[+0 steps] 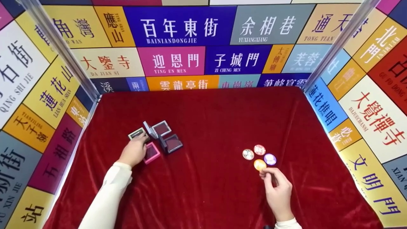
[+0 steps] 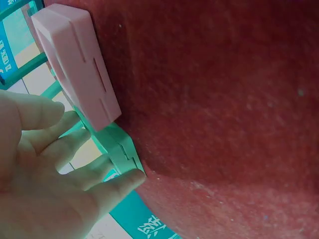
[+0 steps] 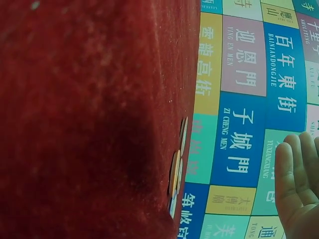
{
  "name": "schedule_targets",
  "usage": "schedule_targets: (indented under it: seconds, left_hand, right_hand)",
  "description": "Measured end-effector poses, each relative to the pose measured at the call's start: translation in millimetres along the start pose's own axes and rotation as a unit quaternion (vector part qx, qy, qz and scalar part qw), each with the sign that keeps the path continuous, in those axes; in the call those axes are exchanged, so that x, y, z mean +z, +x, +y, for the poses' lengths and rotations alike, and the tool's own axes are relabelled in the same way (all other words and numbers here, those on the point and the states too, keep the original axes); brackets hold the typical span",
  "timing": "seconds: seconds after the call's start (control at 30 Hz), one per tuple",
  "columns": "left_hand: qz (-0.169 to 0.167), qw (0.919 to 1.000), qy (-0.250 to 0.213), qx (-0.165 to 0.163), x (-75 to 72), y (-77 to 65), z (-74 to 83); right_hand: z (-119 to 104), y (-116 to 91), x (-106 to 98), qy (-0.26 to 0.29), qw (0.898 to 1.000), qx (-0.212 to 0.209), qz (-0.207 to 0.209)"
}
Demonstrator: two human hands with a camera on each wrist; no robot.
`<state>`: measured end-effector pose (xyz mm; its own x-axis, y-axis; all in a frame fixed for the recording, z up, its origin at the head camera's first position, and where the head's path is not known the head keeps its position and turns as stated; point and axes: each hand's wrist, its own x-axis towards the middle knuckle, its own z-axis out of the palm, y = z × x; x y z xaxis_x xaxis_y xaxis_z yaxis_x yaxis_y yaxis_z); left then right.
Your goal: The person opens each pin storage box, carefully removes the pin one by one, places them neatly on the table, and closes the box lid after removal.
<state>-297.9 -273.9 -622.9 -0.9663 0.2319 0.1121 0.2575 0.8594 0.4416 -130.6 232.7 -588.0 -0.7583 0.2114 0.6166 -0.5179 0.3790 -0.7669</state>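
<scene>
My left hand [image 1: 134,150] reaches over a green-rimmed ink pad [image 1: 137,134], its fingers loosely spread. In the left wrist view, a fingertip rests right at the edge of the green pad [image 2: 122,147]. A pink ink pad [image 1: 151,153] lies beside that hand, nearer to me. To its right are a grey ink pad [image 1: 161,128] and a dark blue ink pad [image 1: 173,143], both with lids raised. My right hand [image 1: 277,187] hovers by an orange round disc [image 1: 259,164], fingertips overlapping its near edge in the head view. In the right wrist view, its fingers [image 3: 295,169] look fairly straight.
Around the orange disc lie a purple disc [image 1: 270,159], a red disc [image 1: 259,149] and a white patterned disc [image 1: 248,154]. Dark red velvet cloth [image 1: 210,127] covers the table. Walls of colourful place-name signs [image 1: 179,27] enclose the back and sides.
</scene>
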Motion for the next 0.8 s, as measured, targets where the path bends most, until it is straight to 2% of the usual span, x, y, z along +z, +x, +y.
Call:
schedule_targets:
  seconds: [0.23, 0.3, 0.37, 0.47, 0.57, 0.67, 0.8]
  left_hand:
    - [0.007, 0.9999, -0.013, -0.008, 1.3, 0.1, -0.5]
    - [0.024, 0.9994, -0.020, -0.013, 1.9, -0.6, -3.3]
    - [0.063, 0.9974, -0.028, -0.024, 1.1, -0.6, -3.6]
    - [0.137, 0.9886, -0.047, -0.040, -2.6, 0.5, -1.0]
    - [0.185, 0.9803, -0.061, -0.032, -7.6, 2.7, 6.4]
    - [0.188, 0.9802, -0.060, -0.010, -8.2, 6.1, 13.8]
    - [0.166, 0.9849, -0.048, -0.005, -3.8, 8.1, 20.6]
  right_hand:
    - [1.5, 1.5, 0.3, 0.003, 1.000, -0.002, 0.000]
    - [1.3, 1.1, 0.8, 0.005, 1.000, 0.000, -0.001]
    - [0.8, 0.6, 1.0, 0.005, 1.000, 0.004, -0.001]
    - [-0.1, 0.8, 1.3, 0.006, 1.000, 0.008, -0.003]
    - [-0.5, 1.2, 1.2, 0.005, 1.000, 0.009, -0.003]
    - [-0.5, 0.9, 1.2, 0.006, 1.000, 0.009, -0.002]
    - [0.2, -0.7, 0.9, 0.008, 1.000, 0.010, -0.004]
